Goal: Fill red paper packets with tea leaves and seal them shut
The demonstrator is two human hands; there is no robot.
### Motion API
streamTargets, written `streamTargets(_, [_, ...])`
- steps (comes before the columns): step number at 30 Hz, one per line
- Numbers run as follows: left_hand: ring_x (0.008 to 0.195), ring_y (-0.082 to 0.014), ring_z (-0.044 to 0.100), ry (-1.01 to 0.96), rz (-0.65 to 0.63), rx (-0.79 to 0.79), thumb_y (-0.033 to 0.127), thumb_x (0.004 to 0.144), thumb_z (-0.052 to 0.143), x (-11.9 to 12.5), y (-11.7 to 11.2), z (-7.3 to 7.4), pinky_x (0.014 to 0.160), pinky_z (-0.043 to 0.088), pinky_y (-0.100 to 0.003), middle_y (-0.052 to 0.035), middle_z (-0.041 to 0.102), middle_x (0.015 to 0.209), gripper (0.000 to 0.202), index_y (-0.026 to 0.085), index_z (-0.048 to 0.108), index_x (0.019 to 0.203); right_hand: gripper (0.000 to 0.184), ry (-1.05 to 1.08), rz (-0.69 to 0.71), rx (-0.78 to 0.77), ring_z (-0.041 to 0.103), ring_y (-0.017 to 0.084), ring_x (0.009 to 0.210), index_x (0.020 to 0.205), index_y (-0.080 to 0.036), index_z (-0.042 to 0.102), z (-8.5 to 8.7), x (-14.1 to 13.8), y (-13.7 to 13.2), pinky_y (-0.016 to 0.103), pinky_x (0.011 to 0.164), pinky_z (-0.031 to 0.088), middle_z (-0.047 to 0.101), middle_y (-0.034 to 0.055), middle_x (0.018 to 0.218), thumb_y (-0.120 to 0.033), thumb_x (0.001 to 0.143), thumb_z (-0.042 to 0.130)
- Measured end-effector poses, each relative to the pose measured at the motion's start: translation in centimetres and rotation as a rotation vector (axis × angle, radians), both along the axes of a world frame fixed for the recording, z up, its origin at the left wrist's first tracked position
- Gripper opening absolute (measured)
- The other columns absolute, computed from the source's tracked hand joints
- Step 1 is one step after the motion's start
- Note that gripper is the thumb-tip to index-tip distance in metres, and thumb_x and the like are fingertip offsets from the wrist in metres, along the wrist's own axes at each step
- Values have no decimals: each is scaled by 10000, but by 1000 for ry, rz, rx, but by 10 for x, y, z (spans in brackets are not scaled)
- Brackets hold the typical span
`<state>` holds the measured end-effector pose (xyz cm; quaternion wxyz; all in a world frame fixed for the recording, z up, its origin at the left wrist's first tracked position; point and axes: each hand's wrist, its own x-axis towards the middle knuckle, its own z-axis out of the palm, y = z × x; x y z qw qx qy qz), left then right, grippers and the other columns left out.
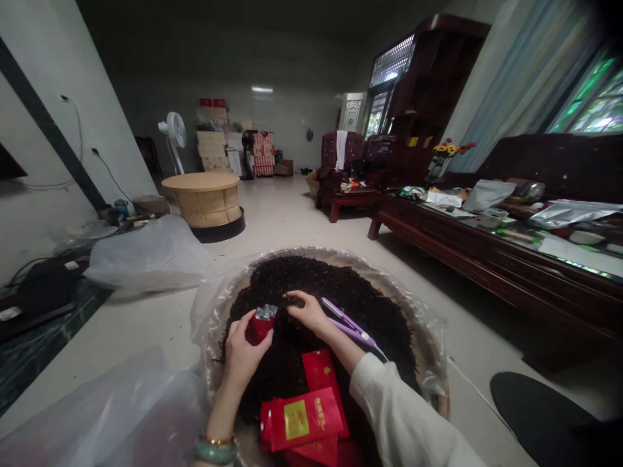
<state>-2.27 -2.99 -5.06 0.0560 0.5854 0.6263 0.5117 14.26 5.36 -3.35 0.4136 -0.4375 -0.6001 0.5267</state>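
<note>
In my left hand (pixel 246 350) is a small red packet (pixel 261 327), held upright with its silvery, foil-lined mouth open at the top. Just right of that mouth, my right hand (pixel 307 312) has its thumb and fingers bent into a pinch, with a few dark strands at the fingertips. Both hands are above a wide round basket (pixel 210 363) lined with clear plastic and heaped with dark, twisted dried tea leaves (pixel 311 272). On the leaves, partly behind my right forearm, lies a purple hair straightener (pixel 357 331). Flat red packets (pixel 316 415) are piled near my body.
Clear plastic bags (pixel 146 256) lie on the floor at left. A round wooden table (pixel 200 183) and a white fan (pixel 175 130) stand beyond. At right is a long dark wooden table (pixel 457 240) covered with items. A black round seat (pixel 530 415) is near a white cord.
</note>
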Motion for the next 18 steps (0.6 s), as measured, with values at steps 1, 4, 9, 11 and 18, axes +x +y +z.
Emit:
streamTargets(1, [815,-219,631,8,-3,-3,380,690,655,1,1,0,767,533,-378,-68,616,919,452,184,605,1094,266,159,14,-149,603,141,612,929,-212,614,1,-1,1,262,566,472,638,-17,760,-197,664,621])
streamTargets(4, [837,-220,626,44,-21,-11,360,697,649,3,3,2,786,528,-379,-75,616,933,440,180,606,1097,193,576,51,-496,634,131,592,925,-202,577,8,-2,3,248,539,495,655,-2,754,-232,735,585])
streamTargets(9, [847,-224,604,145,-18,-36,295,681,664,7,7,7,798,521,-368,-63,633,891,438,191,613,1104,174,906,19,-700,670,165,653,828,-168,556,27,-1,8,285,596,529,666,36,711,-280,863,428])
streamTargets(11, [867,-230,591,196,-14,-63,257,672,669,11,9,10,793,517,-356,-55,655,889,439,204,615,1104,254,954,18,-645,675,187,678,827,-163,566,35,-1,9,301,596,525,671,51,724,-329,889,384])
streamTargets(18, [894,-250,580,270,31,-138,231,669,671,32,19,21,760,508,-339,-55,686,913,440,222,618,1105,431,786,-53,-326,662,184,722,859,-184,584,54,-9,11,310,689,506,676,48,835,-519,904,318])
